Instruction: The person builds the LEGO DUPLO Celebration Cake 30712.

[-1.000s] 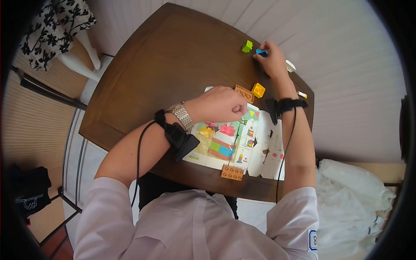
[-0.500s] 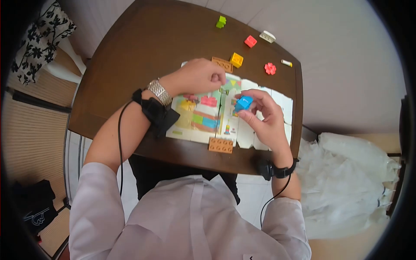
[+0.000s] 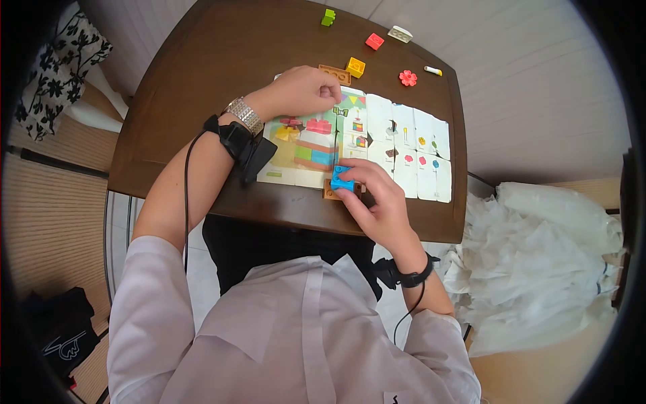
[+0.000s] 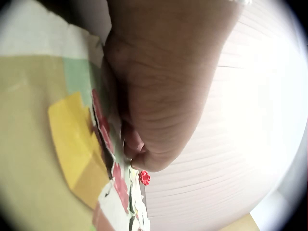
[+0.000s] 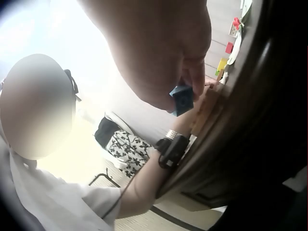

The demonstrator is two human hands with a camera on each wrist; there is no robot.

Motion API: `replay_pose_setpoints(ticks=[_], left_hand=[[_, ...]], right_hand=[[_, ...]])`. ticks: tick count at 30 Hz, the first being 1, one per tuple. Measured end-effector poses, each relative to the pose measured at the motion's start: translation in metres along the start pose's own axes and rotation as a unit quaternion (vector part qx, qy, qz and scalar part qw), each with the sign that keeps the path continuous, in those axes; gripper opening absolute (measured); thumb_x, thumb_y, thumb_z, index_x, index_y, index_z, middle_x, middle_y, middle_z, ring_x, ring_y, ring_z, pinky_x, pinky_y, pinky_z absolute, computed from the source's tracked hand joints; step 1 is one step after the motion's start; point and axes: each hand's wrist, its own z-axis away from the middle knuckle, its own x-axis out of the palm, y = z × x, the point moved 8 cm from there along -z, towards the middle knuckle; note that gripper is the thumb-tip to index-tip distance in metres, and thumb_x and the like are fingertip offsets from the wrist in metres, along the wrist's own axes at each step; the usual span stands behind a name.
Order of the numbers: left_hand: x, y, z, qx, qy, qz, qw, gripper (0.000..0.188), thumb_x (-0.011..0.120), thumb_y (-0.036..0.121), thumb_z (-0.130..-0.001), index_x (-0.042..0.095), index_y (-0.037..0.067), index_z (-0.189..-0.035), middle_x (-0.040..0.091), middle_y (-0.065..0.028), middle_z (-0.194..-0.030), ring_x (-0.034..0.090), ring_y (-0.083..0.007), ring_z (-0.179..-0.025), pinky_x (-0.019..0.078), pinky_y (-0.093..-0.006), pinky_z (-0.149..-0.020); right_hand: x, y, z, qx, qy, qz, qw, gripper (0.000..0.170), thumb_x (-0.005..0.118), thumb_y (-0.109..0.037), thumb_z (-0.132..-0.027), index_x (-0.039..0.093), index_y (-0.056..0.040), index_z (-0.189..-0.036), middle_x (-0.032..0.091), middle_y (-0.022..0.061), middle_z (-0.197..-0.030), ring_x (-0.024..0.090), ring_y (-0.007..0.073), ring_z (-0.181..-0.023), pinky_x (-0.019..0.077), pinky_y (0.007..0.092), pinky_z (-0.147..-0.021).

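My right hand (image 3: 385, 204) pinches a blue toy brick (image 3: 342, 178) between thumb and fingers. It overlaps a light-brown studded brick (image 3: 329, 190) at the front edge of the picture sheet (image 3: 431, 155), covering most of it. In the right wrist view the blue brick (image 5: 181, 101) shows below the fingertips, beside the brown brick (image 5: 208, 110). My left hand (image 3: 301, 92), fingers curled in with nothing visible in them, rests at the sheet's upper left. From the left wrist view, the fingers of the left hand (image 4: 161, 106) are tucked under against the sheet.
Behind the sheet lie another brown brick (image 3: 334, 74), a yellow brick (image 3: 355, 67), a red brick (image 3: 375, 42), a red flower (image 3: 408, 78) and a small white-and-yellow piece (image 3: 433, 71). Farther back are a green brick (image 3: 328, 17) and a white piece (image 3: 400, 34).
The right hand reached the blue brick at the back of the table, then carried it forward over the sheet to the brown brick. The left hand stays curled on the sheet. The head view has shifted.
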Motion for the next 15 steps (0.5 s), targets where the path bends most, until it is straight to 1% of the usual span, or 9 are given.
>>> replay_pose_setpoints(ticks=[2,3,5,6,8,10,12,14,15], left_hand=[[-0.001,-0.001,0.001,0.002,0.000,-0.004,1.000,0.019,0.069,0.024,-0.083,0.078,0.013,-0.096,0.071,-0.0018,-0.073,0.070,-0.0199,-0.072,0.0545,-0.0356,-0.071],[0.000,-0.001,0.000,0.003,-0.003,-0.005,1.000,0.019,0.069,0.024,-0.083,0.079,0.013,-0.096,0.071,-0.0021,-0.074,0.070,-0.0201,-0.073,0.0545,-0.0356,-0.072],[0.002,-0.001,-0.001,0.006,-0.007,-0.005,1.000,0.020,0.069,0.024,-0.083,0.079,0.013,-0.096,0.071,-0.0024,-0.074,0.070,-0.0204,-0.073,0.0545,-0.0356,-0.072],[0.001,0.000,-0.002,0.010,-0.004,-0.008,1.000,0.020,0.069,0.023,-0.083,0.079,0.013,-0.096,0.071,-0.0031,-0.075,0.070,-0.0207,-0.074,0.0545,-0.0356,-0.072],[0.002,0.001,-0.002,0.017,-0.001,-0.011,1.000,0.020,0.069,0.023,-0.083,0.079,0.012,-0.096,0.071,-0.0037,-0.075,0.070,-0.0211,-0.074,0.0546,-0.0357,-0.073],[0.001,0.003,-0.002,0.027,0.003,-0.009,1.000,0.015,0.071,0.020,-0.088,0.077,0.009,-0.097,0.066,-0.0007,-0.071,0.062,-0.0141,-0.066,0.0489,-0.0311,-0.066],[0.001,0.004,-0.001,0.027,0.006,-0.008,1.000,0.015,0.071,0.020,-0.088,0.077,0.009,-0.097,0.066,-0.0009,-0.071,0.062,-0.0140,-0.066,0.0487,-0.0314,-0.065],[-0.002,0.007,0.000,0.027,0.011,-0.009,1.000,0.015,0.071,0.020,-0.089,0.077,0.009,-0.097,0.066,-0.0011,-0.071,0.062,-0.0138,-0.066,0.0486,-0.0317,-0.065],[-0.002,0.008,0.001,0.021,0.008,-0.015,1.000,0.016,0.070,0.020,-0.087,0.078,0.010,-0.097,0.069,-0.0030,-0.074,0.066,-0.0171,-0.070,0.0515,-0.0338,-0.068]], right_hand=[[0.007,-0.002,0.000,-0.095,-0.013,0.052,0.994,0.027,0.080,-0.008,-0.088,0.065,-0.0094,-0.110,0.072,0.0096,-0.117,0.068,0.0245,-0.108,0.0464,0.0471,-0.112],[0.007,0.002,0.002,-0.096,-0.013,0.053,0.994,0.027,0.080,-0.008,-0.088,0.065,-0.0094,-0.110,0.072,0.0096,-0.117,0.068,0.0245,-0.108,0.0464,0.0471,-0.112],[0.010,0.012,0.004,-0.062,-0.035,0.047,0.996,0.030,0.081,-0.010,-0.086,0.062,-0.0108,-0.109,0.072,0.0071,-0.117,0.066,0.0291,-0.115,0.0320,0.0550,-0.123],[0.010,0.014,0.005,-0.062,-0.032,0.048,0.996,0.030,0.081,-0.010,-0.086,0.062,-0.0108,-0.109,0.072,0.0071,-0.117,0.066,0.0291,-0.115,0.0320,0.0550,-0.123],[0.010,0.013,0.007,-0.077,-0.021,0.029,0.996,0.029,0.081,-0.011,-0.086,0.064,-0.0113,-0.109,0.072,0.0060,-0.117,0.066,0.0294,-0.117,0.0359,0.0551,-0.120],[0.011,0.012,0.007,-0.089,-0.020,0.036,0.995,0.028,0.082,-0.010,-0.085,0.065,-0.0110,-0.108,0.072,0.0063,-0.117,0.066,0.0294,-0.117,0.0369,0.0545,-0.119],[0.012,0.009,0.008,-0.101,-0.020,0.045,0.994,0.028,0.082,-0.010,-0.085,0.065,-0.0106,-0.107,0.072,0.0065,-0.117,0.066,0.0295,-0.117,0.0379,0.0539,-0.119],[0.010,0.004,0.008,-0.118,-0.011,0.052,0.992,0.027,0.082,-0.009,-0.084,0.067,-0.0097,-0.107,0.072,0.0078,-0.117,0.067,0.0306,-0.113,0.0453,0.0483,-0.111],[0.010,0.003,0.008,-0.120,-0.008,0.055,0.991,0.027,0.082,-0.009,-0.084,0.067,-0.0097,-0.107,0.072,0.0078,-0.117,0.067,0.0306,-0.113,0.0453,0.0483,-0.111]])
